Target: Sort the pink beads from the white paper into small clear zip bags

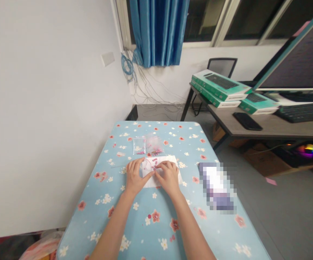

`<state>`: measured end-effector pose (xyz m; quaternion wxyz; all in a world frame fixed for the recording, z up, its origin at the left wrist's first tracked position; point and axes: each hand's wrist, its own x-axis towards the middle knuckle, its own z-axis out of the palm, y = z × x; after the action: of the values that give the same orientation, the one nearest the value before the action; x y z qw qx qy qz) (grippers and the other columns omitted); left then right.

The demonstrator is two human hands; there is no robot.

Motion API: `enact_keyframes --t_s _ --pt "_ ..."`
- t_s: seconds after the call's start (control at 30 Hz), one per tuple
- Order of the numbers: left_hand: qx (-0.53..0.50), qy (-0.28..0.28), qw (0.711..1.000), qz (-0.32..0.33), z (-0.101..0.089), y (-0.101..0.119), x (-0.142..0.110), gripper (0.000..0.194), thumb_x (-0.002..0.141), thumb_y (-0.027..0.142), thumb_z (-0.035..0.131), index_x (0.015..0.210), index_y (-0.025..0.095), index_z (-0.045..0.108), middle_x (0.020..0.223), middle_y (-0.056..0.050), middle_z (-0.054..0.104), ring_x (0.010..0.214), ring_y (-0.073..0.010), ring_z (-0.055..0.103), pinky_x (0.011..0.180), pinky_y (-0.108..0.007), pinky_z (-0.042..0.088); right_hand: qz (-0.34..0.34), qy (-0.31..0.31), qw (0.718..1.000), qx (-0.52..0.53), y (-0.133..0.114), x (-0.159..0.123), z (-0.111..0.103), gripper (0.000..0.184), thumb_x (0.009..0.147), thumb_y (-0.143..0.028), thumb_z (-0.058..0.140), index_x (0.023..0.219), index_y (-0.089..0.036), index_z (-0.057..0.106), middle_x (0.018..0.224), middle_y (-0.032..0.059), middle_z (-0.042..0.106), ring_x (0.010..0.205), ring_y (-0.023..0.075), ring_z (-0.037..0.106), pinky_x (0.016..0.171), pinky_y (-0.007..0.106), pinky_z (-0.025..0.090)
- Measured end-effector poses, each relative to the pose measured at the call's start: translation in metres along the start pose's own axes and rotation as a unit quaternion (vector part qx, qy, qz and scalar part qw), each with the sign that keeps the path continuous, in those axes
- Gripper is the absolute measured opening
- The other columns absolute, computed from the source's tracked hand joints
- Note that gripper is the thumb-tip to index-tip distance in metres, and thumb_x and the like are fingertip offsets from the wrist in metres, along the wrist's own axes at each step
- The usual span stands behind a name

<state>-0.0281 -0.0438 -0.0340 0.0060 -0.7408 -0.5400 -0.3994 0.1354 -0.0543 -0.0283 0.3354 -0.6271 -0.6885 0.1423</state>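
Flowered cloth (154, 206) lies beneath smooth white paper (152, 182) and small, rounded pink beads (154, 161).

A bench (154, 202) is standing lengthwise, its rounded corners showing at the far end, and is wearing a light blue cover with white and coral-red flowers. Near its middle, a white sheet (149, 181) is lying flat. Just beyond it, a left clear bag (139, 144) and a right clear bag (154, 143) are resting side by side, both containing pink beads. A thin dark strand (118, 166) is lying left of the sheet; a pixelated item (217, 186) is occupying the right side.
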Motion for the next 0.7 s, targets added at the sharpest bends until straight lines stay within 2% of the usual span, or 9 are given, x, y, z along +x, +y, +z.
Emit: enact_keyframes --t_s 0.13,0.47,0.57,0.7 --pt "-0.002 0.004 1.000 0.003 -0.0006 0.0014 0.0007 0.058 0.074 0.051 0.067 0.120 0.019 0.050 0.111 -0.010 0.064 0.101 -0.0262 0.057 0.089 -0.039 0.040 0.004 -0.001 1.000 -0.029 -0.0022 -0.0001 0.0022 0.012 0.081 -0.029 0.061 0.088 -0.024 0.070 0.101 0.0062 0.061 0.099 0.0254 0.046 0.083 0.039 0.033" --pt "0.000 -0.011 1.000 0.000 -0.0011 0.0020 0.0010 0.057 0.075 0.050 0.066 0.121 0.020 0.050 0.112 -0.010 0.064 0.103 -0.0269 0.056 0.090 -0.040 0.039 0.012 0.003 1.000 -0.015 -0.0027 0.0006 0.0057 0.010 0.081 -0.027 0.062 0.084 -0.023 0.070 0.100 0.0065 0.061 0.099 0.0260 0.046 0.083 0.040 0.033" --pt "0.000 -0.014 1.000 -0.001 -0.0007 0.0011 0.0007 0.058 0.075 0.050 0.067 0.121 0.020 0.050 0.112 -0.010 0.063 0.103 -0.0269 0.056 0.090 -0.040 0.039 0.021 0.034 0.999 0.012 -0.0011 0.0025 0.0048 0.010 0.081 -0.029 0.062 0.084 -0.024 0.070 0.099 0.0057 0.061 0.099 0.0259 0.047 0.085 0.041 0.033" --pt "-0.006 -0.025 1.000 0.009 0.0002 -0.0004 -0.0002 0.057 0.074 0.049 0.067 0.122 0.021 0.050 0.111 -0.009 0.063 0.101 -0.0261 0.056 0.089 -0.040 0.040 0.009 0.077 0.991 0.105 0.0016 0.0066 -0.0012 0.011 0.082 -0.030 0.061 0.085 -0.023 0.070 0.092 0.0046 0.062 0.093 0.0226 0.052 0.088 0.039 0.035"
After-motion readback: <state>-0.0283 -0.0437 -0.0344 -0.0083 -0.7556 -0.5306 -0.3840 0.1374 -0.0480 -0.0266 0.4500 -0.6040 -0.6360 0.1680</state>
